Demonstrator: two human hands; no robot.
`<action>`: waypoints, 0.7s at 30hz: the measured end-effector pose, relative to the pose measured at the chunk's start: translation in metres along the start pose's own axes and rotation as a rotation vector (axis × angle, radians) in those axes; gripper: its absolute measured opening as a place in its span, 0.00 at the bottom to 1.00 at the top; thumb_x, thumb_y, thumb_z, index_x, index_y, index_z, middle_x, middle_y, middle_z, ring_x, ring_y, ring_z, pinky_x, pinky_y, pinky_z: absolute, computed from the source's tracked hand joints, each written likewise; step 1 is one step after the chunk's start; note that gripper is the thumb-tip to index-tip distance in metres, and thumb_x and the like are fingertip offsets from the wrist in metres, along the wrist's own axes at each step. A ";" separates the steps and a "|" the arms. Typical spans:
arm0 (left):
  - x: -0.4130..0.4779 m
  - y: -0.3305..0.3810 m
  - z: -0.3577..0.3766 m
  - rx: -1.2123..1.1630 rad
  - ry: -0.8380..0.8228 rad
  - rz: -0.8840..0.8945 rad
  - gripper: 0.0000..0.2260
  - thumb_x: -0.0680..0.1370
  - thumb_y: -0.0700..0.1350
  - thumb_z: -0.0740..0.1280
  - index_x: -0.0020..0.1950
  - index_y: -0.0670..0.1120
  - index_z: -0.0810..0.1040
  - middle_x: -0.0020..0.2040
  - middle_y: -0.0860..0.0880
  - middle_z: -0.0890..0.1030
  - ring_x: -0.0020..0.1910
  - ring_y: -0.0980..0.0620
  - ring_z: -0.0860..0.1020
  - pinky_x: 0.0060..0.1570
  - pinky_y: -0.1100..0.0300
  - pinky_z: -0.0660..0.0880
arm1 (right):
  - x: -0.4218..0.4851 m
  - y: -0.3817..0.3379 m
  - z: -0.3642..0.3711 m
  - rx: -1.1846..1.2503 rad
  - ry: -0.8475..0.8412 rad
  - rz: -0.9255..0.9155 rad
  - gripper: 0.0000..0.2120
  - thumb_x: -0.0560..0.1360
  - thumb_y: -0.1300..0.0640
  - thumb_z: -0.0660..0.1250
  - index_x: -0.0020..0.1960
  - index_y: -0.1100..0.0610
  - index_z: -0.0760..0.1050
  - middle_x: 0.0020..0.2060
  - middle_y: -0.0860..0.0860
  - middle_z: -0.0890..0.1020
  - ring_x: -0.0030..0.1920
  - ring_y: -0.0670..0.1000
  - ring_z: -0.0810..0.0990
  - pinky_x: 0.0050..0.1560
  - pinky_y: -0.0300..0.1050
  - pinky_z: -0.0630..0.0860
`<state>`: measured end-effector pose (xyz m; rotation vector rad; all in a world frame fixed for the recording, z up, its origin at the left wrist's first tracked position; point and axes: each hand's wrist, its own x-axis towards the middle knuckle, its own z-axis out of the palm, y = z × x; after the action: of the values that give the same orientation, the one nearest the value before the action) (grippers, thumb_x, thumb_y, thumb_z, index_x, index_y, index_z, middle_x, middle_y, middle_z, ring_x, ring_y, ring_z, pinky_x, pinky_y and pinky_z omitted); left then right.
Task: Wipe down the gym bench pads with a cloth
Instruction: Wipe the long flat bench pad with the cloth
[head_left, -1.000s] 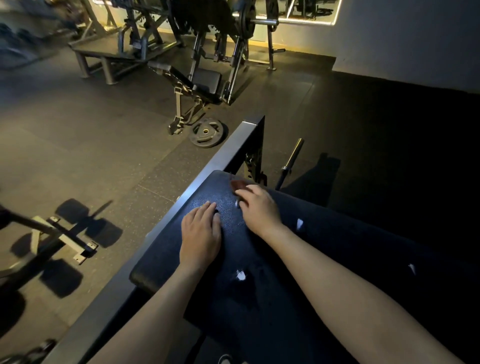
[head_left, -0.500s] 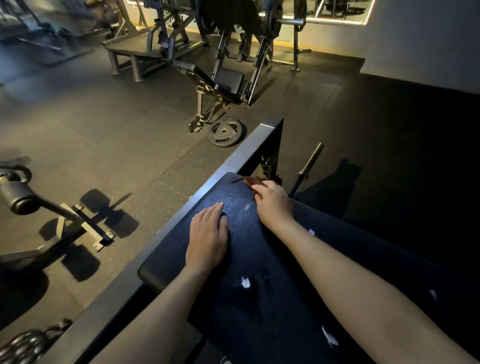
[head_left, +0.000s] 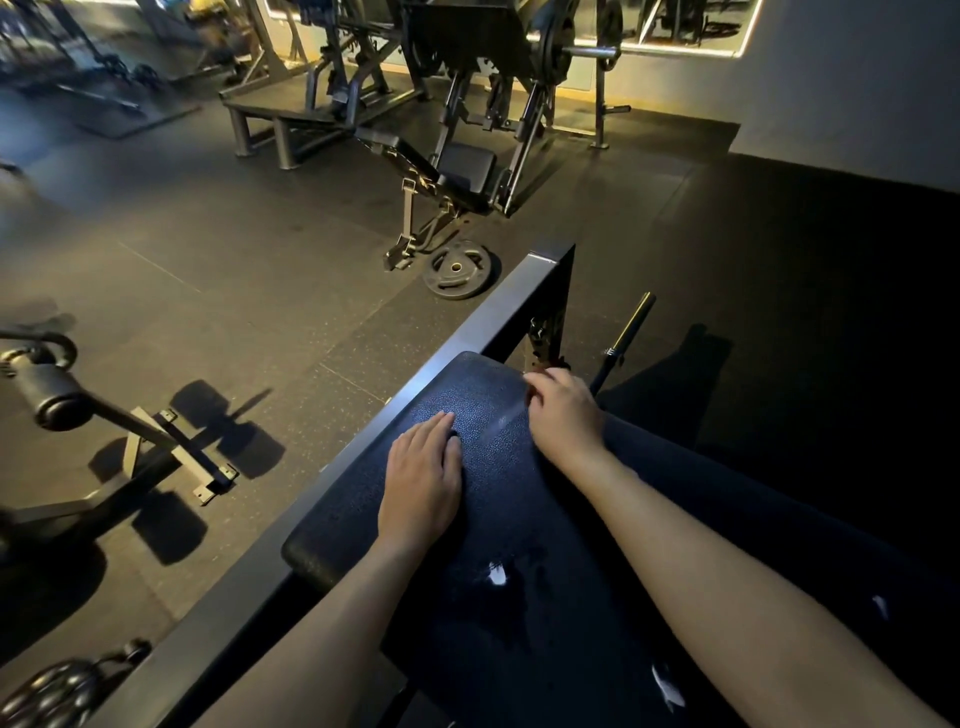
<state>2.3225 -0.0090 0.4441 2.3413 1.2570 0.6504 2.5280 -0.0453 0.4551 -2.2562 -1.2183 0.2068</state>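
the pad (head_left: 493, 467) is dark and pebbled. its long axis runs from the rounded end at the left down toward the lower right, where it passes out of view. that left end lies along a grey steel rail (head_left: 358, 462), which rises toward a post (head_left: 550, 296) at the pad's far corner.

the left hand (head_left: 423, 480) lies flat on the pad near its left end, fingers straight and pressed together, pointing away from the person. the right hand (head_left: 563, 415) sits at the far corner with its fingers curled down over the edge. i cannot tell what they pinch, as the cloth is hidden under it. bare pad shows between the hands and along the left end. small white tears (head_left: 497, 574) mark the pad between the forearms.

just beyond the right hand a bar (head_left: 626, 332) slants up from the dark floor. a plate (head_left: 457, 270) lies flat on the floor past the rail, beside the foot of a press machine (head_left: 467, 171). a roller arm (head_left: 52, 395) stands well apart at the left.
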 end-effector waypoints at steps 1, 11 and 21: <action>0.000 0.001 -0.001 -0.014 0.005 -0.005 0.27 0.82 0.58 0.49 0.73 0.46 0.74 0.72 0.50 0.75 0.72 0.52 0.69 0.75 0.56 0.58 | -0.012 -0.009 0.002 0.015 -0.008 -0.051 0.19 0.78 0.57 0.63 0.68 0.50 0.77 0.64 0.52 0.77 0.64 0.58 0.73 0.63 0.50 0.72; 0.000 0.006 -0.006 -0.082 0.027 -0.021 0.21 0.83 0.51 0.55 0.72 0.45 0.75 0.70 0.49 0.76 0.70 0.53 0.69 0.73 0.58 0.59 | -0.018 -0.002 0.011 -0.050 0.037 -0.330 0.13 0.78 0.53 0.64 0.61 0.49 0.80 0.56 0.48 0.81 0.57 0.55 0.76 0.56 0.54 0.73; -0.001 0.008 -0.007 -0.099 0.027 -0.018 0.27 0.82 0.57 0.49 0.73 0.46 0.74 0.71 0.50 0.76 0.71 0.54 0.69 0.74 0.58 0.58 | -0.057 -0.050 0.023 0.103 -0.152 -0.327 0.15 0.80 0.55 0.63 0.65 0.50 0.78 0.61 0.47 0.81 0.57 0.55 0.73 0.58 0.51 0.73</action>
<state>2.3226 -0.0132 0.4539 2.2458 1.2275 0.7244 2.4498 -0.0607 0.4560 -1.9481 -1.5965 0.3114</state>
